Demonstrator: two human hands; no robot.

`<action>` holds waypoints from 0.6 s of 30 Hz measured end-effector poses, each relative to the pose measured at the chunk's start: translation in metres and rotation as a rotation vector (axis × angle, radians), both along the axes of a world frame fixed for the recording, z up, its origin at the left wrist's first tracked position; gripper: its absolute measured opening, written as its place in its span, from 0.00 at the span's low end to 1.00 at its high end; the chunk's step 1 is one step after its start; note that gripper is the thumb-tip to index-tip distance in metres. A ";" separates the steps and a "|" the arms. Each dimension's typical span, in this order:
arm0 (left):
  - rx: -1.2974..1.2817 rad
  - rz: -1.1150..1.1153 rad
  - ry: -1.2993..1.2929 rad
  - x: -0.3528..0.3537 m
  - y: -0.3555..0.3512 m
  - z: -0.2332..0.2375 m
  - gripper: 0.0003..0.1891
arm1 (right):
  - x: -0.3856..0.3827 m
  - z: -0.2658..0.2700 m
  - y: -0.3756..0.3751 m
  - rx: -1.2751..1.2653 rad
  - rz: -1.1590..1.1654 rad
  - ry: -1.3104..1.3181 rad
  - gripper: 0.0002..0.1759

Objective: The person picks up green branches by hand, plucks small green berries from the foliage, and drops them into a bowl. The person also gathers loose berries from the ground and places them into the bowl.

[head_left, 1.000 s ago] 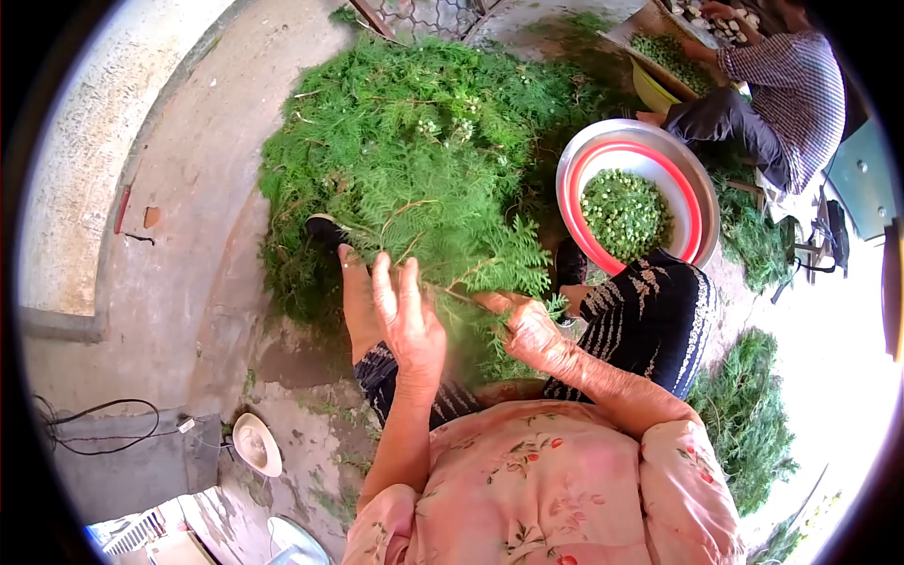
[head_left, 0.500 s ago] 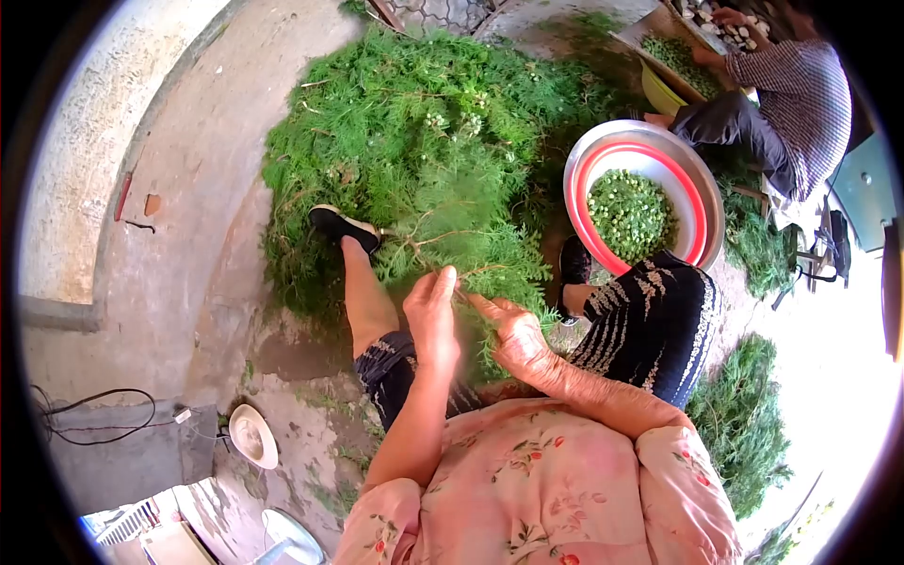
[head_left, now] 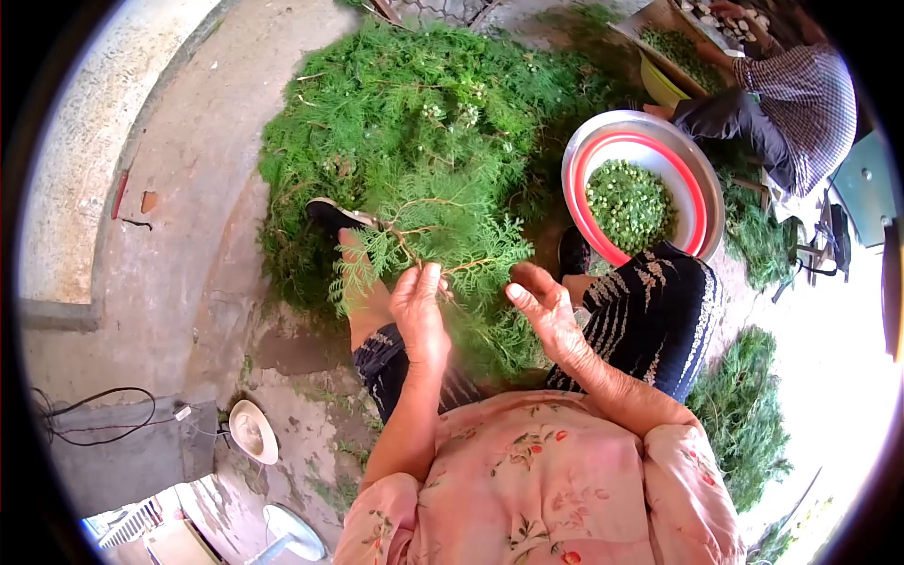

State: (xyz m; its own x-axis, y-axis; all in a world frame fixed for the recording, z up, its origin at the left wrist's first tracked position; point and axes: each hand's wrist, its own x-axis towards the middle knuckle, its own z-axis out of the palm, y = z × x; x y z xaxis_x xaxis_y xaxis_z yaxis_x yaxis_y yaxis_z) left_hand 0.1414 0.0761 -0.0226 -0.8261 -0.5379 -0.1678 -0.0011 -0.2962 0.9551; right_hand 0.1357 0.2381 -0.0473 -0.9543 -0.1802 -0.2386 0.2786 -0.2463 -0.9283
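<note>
Person's left hand point(head_left: 421, 309) pinches a leafy sprig point(head_left: 476, 265), frame centre, by its woody stem point(head_left: 407, 247), likely the best hold as it looks light and springy with soft fronds point(head_left: 494, 275); right hand point(head_left: 546, 311) just beside, half-curled, contents unclear.

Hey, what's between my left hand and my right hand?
In the head view, leafy green sprays lie there, seemingly part of the branch pinched in your left hand; your right hand is open.
</note>
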 end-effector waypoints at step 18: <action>0.022 -0.225 -0.068 0.006 0.015 0.015 0.06 | -0.011 0.028 -0.022 -0.397 0.208 -0.400 0.16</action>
State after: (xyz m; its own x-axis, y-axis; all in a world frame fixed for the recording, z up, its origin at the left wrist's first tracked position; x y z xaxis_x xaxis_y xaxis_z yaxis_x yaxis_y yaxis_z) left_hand 0.1478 0.0916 -0.0073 -0.9110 -0.3375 -0.2371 -0.1336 -0.3024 0.9438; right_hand 0.1251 0.2158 -0.0197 -0.7395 -0.5026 -0.4478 0.6668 -0.4559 -0.5895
